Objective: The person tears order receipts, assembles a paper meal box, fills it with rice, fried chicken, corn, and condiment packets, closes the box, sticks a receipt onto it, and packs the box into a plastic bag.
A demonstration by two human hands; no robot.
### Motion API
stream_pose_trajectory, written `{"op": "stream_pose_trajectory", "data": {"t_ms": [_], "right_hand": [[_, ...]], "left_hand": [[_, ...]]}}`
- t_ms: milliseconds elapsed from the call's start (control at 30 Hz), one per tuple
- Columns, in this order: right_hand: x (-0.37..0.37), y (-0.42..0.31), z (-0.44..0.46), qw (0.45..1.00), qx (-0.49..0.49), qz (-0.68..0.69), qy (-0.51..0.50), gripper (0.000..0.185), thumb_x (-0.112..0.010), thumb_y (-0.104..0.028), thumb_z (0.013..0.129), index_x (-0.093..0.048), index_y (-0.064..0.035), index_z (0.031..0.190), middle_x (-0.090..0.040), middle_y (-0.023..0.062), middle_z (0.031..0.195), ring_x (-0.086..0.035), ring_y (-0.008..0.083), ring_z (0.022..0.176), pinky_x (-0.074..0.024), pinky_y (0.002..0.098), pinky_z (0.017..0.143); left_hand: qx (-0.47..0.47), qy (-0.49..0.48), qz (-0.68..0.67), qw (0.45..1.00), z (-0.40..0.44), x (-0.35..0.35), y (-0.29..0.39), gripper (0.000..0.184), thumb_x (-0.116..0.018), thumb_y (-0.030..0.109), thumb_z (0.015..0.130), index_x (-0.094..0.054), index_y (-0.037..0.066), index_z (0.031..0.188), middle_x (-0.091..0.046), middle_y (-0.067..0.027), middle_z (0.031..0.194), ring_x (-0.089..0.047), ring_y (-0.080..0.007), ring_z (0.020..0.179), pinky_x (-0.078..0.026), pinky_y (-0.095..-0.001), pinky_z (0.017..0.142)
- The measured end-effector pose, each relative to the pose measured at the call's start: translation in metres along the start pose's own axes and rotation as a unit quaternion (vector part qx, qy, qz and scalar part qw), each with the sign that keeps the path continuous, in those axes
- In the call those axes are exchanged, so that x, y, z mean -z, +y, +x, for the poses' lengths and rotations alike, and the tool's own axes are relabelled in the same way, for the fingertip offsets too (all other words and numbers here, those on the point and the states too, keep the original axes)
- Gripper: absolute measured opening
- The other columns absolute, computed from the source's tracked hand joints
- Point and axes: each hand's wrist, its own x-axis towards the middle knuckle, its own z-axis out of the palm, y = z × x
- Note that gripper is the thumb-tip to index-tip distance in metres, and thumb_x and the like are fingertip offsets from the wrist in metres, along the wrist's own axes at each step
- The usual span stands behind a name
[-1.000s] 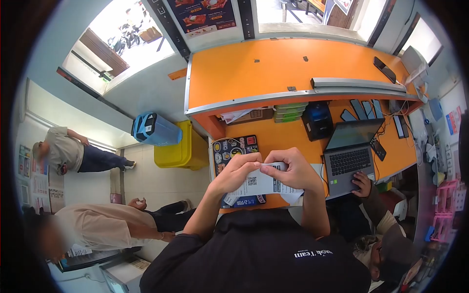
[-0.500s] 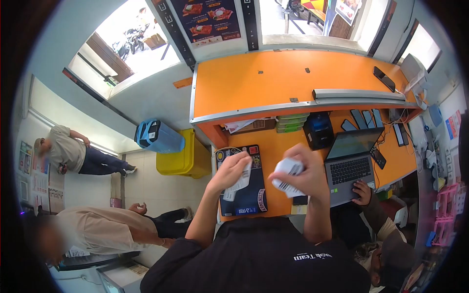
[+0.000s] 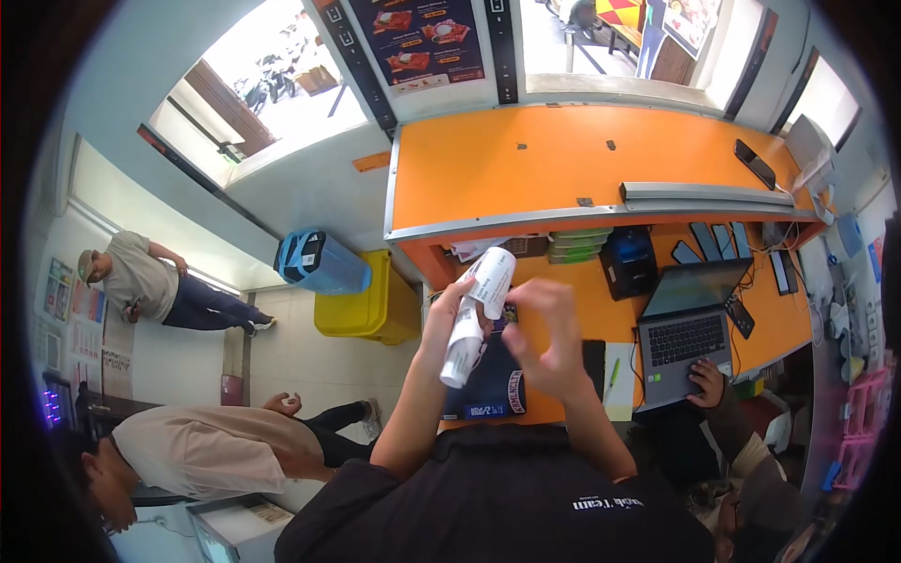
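My left hand [image 3: 439, 327] is closed around white printed paper strips that look like receipts [image 3: 493, 279], curled into loose rolls. One roll stands up above the fingers, and another roll hangs toward me. My right hand [image 3: 552, 349] is just right of the papers, empty, with fingers spread and slightly bent. Below both hands lies a closed dark laptop covered in stickers [image 3: 486, 398] on the orange desk.
An open grey laptop [image 3: 688, 336] stands to the right, with a co-worker's hand [image 3: 706, 385] at its front edge. Near it are a green pen [image 3: 614, 372], a black device [image 3: 628, 263] and several phones. A yellow bin [image 3: 380, 300] stands left of the desk. Two people are at left.
The papers my right hand held are now together with the others in my left hand. My right hand has let go and opened. The notepad and pen have come into view.
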Motion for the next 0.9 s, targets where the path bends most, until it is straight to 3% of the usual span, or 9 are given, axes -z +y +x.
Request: {"op": "stream_pose_trajectory", "data": {"t_ms": [33,67,233,467,533,567,700,833,900], "right_hand": [[-0.003,-0.013,-0.001,0.996,-0.022,0.07,-0.054,0.049,-0.078,-0.019,0.086,-0.063,-0.0063,0.131,-0.061,0.0169,0.126,-0.056,0.0367,0.117,-0.0449,0.0457,0.104],[-0.008,-0.017,-0.004,0.992,-0.023,0.072,-0.101,0.05,-0.077,-0.017,0.084,-0.063,-0.0076,0.132,-0.06,0.0169,0.127,-0.056,0.0369,0.117,-0.0449,0.046,0.104],[-0.022,-0.018,-0.021,0.968,-0.075,0.018,-0.239,0.059,-0.077,-0.008,0.076,-0.063,-0.0125,0.133,-0.056,0.0144,0.129,-0.056,0.0367,0.118,-0.0457,0.0471,0.104],[-0.011,-0.003,-0.015,0.969,0.001,0.074,-0.237,0.047,-0.083,-0.007,0.073,-0.064,-0.0095,0.116,-0.062,0.0118,0.113,-0.06,0.0314,0.109,-0.0507,0.0427,0.094],[-0.004,-0.006,-0.018,0.916,-0.168,0.212,-0.296,0.048,-0.084,-0.007,0.076,-0.063,-0.0095,0.118,-0.064,0.0083,0.101,-0.064,0.0274,0.098,-0.0526,0.039,0.085],[0.0,-0.007,-0.02,0.87,-0.25,0.278,-0.321,0.048,-0.085,-0.007,0.077,-0.063,-0.0095,0.119,-0.064,0.0065,0.094,-0.065,0.0253,0.092,-0.0535,0.0371,0.081],[0.025,0.008,-0.005,0.863,-0.139,0.246,-0.42,0.032,-0.085,-0.008,0.082,-0.068,-0.0058,0.108,-0.067,0.0065,0.091,-0.067,0.0204,0.085,-0.0528,0.0318,0.075],[0.041,0.023,0.0,0.921,-0.054,0.255,-0.289,0.023,-0.082,-0.001,0.086,-0.071,-0.0056,0.106,-0.069,0.0056,0.103,-0.068,0.0131,0.088,-0.055,0.0284,0.076],[0.046,0.031,-0.004,0.923,-0.198,0.281,-0.176,0.016,-0.074,-0.003,0.093,-0.068,-0.0036,0.108,-0.071,0.0067,0.1,-0.069,0.0127,0.082,-0.0545,0.0257,0.069]], "left_hand": [[0.058,-0.096,-0.118,0.987,0.0,0.003,0.013,0.045,-0.049,0.033,0.106,-0.056,-0.005,0.129,-0.073,-0.0156,0.089,-0.071,-0.021,0.066,-0.061,-0.0321,0.058],[0.083,-0.007,-0.131,0.988,0.002,-0.005,0.013,0.043,-0.049,0.031,0.107,-0.057,-0.005,0.127,-0.074,-0.0185,0.094,-0.074,-0.0258,0.073,-0.063,-0.0359,0.066],[0.1,-0.072,-0.138,0.983,0.015,0.03,0.009,0.042,-0.05,0.03,0.105,-0.061,-0.005,0.125,-0.074,-0.021,0.101,-0.075,-0.0301,0.09,-0.063,-0.0427,0.082],[0.076,-0.117,-0.182,0.973,0.012,0.028,0.01,0.039,-0.043,0.032,0.107,-0.064,0.0,0.107,-0.061,-0.0065,0.068,-0.05,-0.0158,0.048,-0.046,-0.0322,0.056],[0.074,-0.183,-0.234,0.952,0.008,0.022,0.01,0.04,-0.039,0.031,0.108,-0.063,0.001,0.103,-0.054,-0.0022,0.06,-0.039,-0.0129,0.044,-0.036,-0.0304,0.053],[0.062,-0.083,-0.228,0.968,0.005,0.017,0.011,0.04,-0.035,0.028,0.109,-0.062,0.001,0.099,-0.047,0.0019,0.053,-0.037,-0.0104,0.044,-0.032,-0.0285,0.054],[0.087,-0.095,-0.309,0.942,0.015,0.048,0.015,0.037,-0.036,0.024,0.108,-0.061,0.001,0.094,-0.037,0.0053,0.05,-0.034,-0.0101,0.043,-0.032,-0.0275,0.053],[0.029,-0.008,-0.318,0.948,0.01,0.05,0.023,0.036,-0.037,0.023,0.106,-0.058,0.004,0.084,-0.035,0.0057,0.048,-0.03,-0.0102,0.041,-0.029,-0.0268,0.05],[0.05,-0.085,-0.336,0.937,0.013,0.055,0.022,0.034,-0.038,0.023,0.106,-0.058,0.004,0.087,-0.044,0.0029,0.055,-0.042,-0.0123,0.048,-0.035,-0.0293,0.053]]}}
